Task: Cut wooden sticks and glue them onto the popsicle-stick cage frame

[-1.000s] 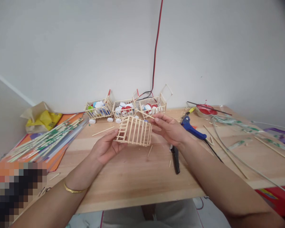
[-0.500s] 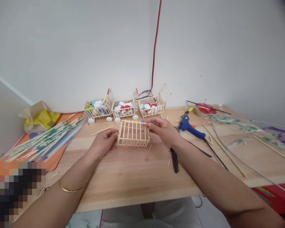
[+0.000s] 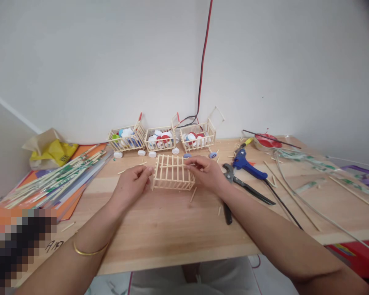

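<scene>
A small basket of thin wooden sticks (image 3: 174, 179) sits on the table between my hands, its slatted face tilted up toward me. My right hand (image 3: 207, 174) is closed at its upper right. Thumb and forefinger pinch the end of a thin wooden stick (image 3: 171, 166) that lies across the slats. Beside the basket's left edge is my left hand (image 3: 132, 184), thumb and fingers drawn together. Whether anything is between those fingertips I cannot make out. A short loose stick (image 3: 193, 194) lies by the basket's lower right corner.
Three stick carts (image 3: 161, 141) filled with bottle caps stand along the wall. Cutting pliers (image 3: 249, 188) and a blue glue gun (image 3: 247, 166) lie right, near a red-and-white bowl (image 3: 266, 142). Bundled sticks (image 3: 52, 178) and a yellow bag (image 3: 53, 151) are left.
My left hand has drawn slightly back from the basket's left edge. The right fingers have shifted a little left and down over the top, bringing the stick across the slats.
</scene>
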Available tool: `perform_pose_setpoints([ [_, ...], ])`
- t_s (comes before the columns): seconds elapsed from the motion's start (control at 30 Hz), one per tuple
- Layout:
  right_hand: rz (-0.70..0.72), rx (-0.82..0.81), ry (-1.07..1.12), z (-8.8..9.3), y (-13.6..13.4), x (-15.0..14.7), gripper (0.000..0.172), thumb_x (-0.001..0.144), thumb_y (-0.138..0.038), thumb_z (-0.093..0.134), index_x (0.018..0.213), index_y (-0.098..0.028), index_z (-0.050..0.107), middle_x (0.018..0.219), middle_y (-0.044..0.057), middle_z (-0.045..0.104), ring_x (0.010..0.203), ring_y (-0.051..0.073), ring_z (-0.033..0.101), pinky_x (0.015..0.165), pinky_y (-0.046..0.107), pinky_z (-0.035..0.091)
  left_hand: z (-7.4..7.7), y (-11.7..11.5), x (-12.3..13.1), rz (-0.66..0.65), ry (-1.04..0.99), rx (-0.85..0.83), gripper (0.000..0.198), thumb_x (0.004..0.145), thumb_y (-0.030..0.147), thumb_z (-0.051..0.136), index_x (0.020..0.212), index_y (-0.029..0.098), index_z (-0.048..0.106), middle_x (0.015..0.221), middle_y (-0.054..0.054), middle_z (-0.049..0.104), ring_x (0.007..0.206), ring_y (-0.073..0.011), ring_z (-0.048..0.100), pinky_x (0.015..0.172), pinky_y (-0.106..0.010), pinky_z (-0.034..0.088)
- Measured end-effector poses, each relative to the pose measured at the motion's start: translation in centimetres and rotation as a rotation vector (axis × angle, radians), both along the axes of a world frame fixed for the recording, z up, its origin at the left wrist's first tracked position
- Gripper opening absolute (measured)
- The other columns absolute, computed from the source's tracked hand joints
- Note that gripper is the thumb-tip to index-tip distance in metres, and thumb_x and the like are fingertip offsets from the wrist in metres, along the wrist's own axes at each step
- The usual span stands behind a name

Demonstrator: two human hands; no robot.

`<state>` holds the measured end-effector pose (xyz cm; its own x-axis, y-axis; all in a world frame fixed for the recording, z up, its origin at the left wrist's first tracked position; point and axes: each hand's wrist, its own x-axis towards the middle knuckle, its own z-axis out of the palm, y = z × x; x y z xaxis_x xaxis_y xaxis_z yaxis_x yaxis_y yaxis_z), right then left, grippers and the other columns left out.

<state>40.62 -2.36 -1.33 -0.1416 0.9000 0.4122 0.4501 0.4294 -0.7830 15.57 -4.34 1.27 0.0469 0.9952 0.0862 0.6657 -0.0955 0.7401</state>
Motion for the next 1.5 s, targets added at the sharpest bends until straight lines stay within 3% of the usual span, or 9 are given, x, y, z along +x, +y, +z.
perform_pose_setpoints([
  [0.1,0.007,0.055,-0.029,0.1,0.0,0.1,0.009,0.082,-0.023,0.062,0.087,-0.021,0.069,0.088,0.004,0.068,0.072,0.014,0.058,0.065,0.027,0.046,0.3,-0.3,0.2,-0.006,0.043,0.208,0.033,0.087,0.046,0.051,0.08,0.017,0.065,0.074,-0.002,0.065,0.069,-0.0156,0.06,0.06,-0.024,0.045],
  [0.2,-0.014,0.08,-0.028,0.2,0.1,0.1,0.008,0.081,-0.022,0.062,0.086,-0.02,0.069,0.09,0.006,0.065,0.074,0.015,0.058,0.064,0.027,0.046,0.2,-0.4,0.5,-0.102,-0.034,0.345,0.032,0.086,0.041,0.055,0.109,0.02,0.062,0.113,-0.008,0.062,0.099,-0.02,0.06,0.077,-0.029,0.052],
  [0.27,-0.034,0.058,-0.015,0.2,0.2,0.1,0.008,0.081,-0.022,0.062,0.085,-0.02,0.068,0.088,0.006,0.065,0.073,0.015,0.058,0.065,0.028,0.047,-0.1,-0.3,0.6,-0.184,-0.108,0.333,0.051,0.082,0.04,0.061,0.129,0.024,0.05,0.136,-0.01,0.048,0.118,-0.0234,0.052,0.089,-0.036,0.051],
  [0.37,-0.017,0.027,0.007,0.2,0.2,0.0,0.008,0.082,-0.022,0.061,0.085,-0.019,0.067,0.084,0.005,0.066,0.076,0.016,0.059,0.068,0.029,0.047,-0.6,-0.1,0.7,-0.262,-0.159,0.228,0.078,0.074,0.039,0.071,0.141,0.028,0.034,0.147,-0.011,0.036,0.129,-0.0269,0.043,0.1,-0.043,0.046],
  [0.57,0.014,0.022,0.048,0.3,-0.1,-0.2,0.008,0.083,-0.023,0.06,0.087,-0.02,0.066,0.085,0.004,0.065,0.078,0.016,0.059,0.069,0.029,0.046,-0.1,-0.5,0.8,-0.278,-0.067,0.187,0.083,0.069,0.036,0.075,0.141,0.027,0.035,0.144,-0.012,0.04,0.122,-0.0282,0.049,0.098,-0.045,0.047],
  [0.93,0.096,0.152,-0.055,0.8,-0.8,-0.7,0.007,0.085,-0.018,0.059,0.087,-0.02,0.066,0.079,0.002,0.062,0.073,0.014,0.056,0.067,0.027,0.045,0.6,-0.5,-0.1,-0.36,0.011,0.147,0.088,0.066,0.046,0.077,0.142,0.027,0.035,0.144,-0.012,0.038,0.129,-0.0301,0.042,0.1,-0.046,0.045],
  [1.03,0.095,0.224,-0.048,1.2,-1.1,-0.6,0.008,0.088,-0.02,0.058,0.089,-0.021,0.065,0.08,0.003,0.063,0.079,0.016,0.058,0.073,0.029,0.046,0.7,-0.4,-0.2,-0.366,-0.003,0.245,0.071,0.076,0.045,0.07,0.138,0.027,0.041,0.142,-0.012,0.041,0.129,-0.0288,0.042,0.1,-0.045,0.045],
  [1.23,0.191,0.35,-0.106,2.3,-2.2,-0.9,0.014,0.093,-0.023,0.051,0.095,-0.02,0.064,0.085,0.006,0.062,0.083,0.016,0.058,0.075,0.03,0.047,1.5,-0.9,0.2,-0.343,0.128,0.709,0.025,0.088,0.021,0.057,0.112,0.025,0.063,0.113,-0.007,0.062,0.108,-0.0209,0.057,0.096,-0.04,0.045],
  [1.5,0.242,0.385,-0.197,2.5,-2.6,-1.0,0.017,0.094,-0.028,0.049,0.097,-0.021,0.065,0.084,0.007,0.064,0.081,0.017,0.059,0.074,0.031,0.049,1.6,-1.2,0.8,-0.424,0.197,0.733,0.015,0.089,0.02,0.054,0.097,0.02,0.066,0.081,-0.006,0.064,0.081,-0.0188,0.057,0.074,-0.033,0.049],
])
